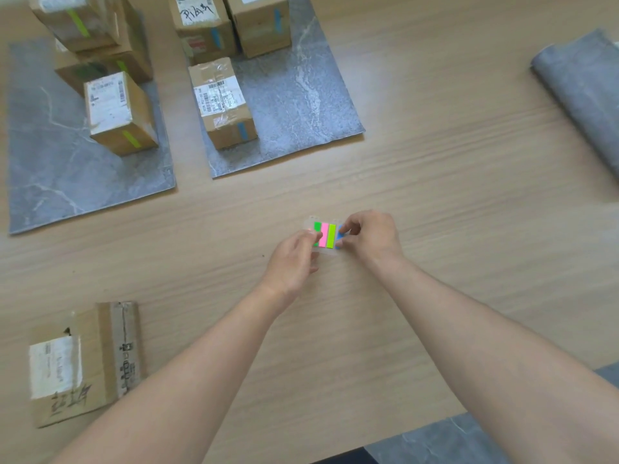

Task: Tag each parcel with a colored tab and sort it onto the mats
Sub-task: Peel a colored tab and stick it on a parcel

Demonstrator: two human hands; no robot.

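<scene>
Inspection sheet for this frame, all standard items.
Surface: wooden table, light grain.
Job's things: tab sheet with green, pink, lime and blue strips, held above the table. Left mat carries green-tabbed parcels, some stacked. Middle mat carries blue-tabbed parcels. Near parcel lies on the bare table, no tab visible. Rolled mat at the right edge.
Clutter: nothing seen.
Grippers: left hand pinches the sheet's left side; right hand pinches the blue tab.
Cables: nothing seen.
Surroundings: grey floor beyond the near table edge.
</scene>
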